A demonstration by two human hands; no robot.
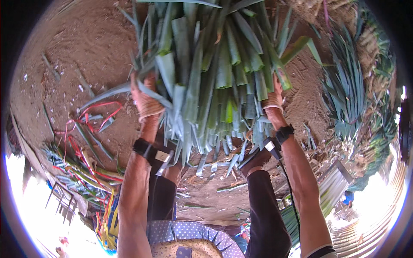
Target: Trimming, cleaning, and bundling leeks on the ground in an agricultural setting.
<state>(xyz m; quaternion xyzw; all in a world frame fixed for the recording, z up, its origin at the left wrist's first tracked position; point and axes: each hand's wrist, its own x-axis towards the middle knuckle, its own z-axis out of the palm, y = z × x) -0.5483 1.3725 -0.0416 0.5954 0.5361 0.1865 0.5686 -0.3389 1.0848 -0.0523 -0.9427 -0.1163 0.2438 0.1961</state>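
Leafy green bundle (215, 81) grasped between two hands

The bundle's left side is grasped by the fingers of the left hand (146, 101), its right side by those of the right hand (273, 96); the fingertips are partly hidden by leaves. The upper middle of the frame is filled by the bundle, with cut leaf ends pointed downward. Dark bands are worn on both wrists. Below, dark trousers (266, 206) and a dotted cloth (193, 230) are seen. Red strips (88, 124) are scattered over the dirt ground (81, 47) at left, and yellow strips (109, 223) are bunched at lower left. At right, another leafy bunch (346, 90) is laid on the ground.
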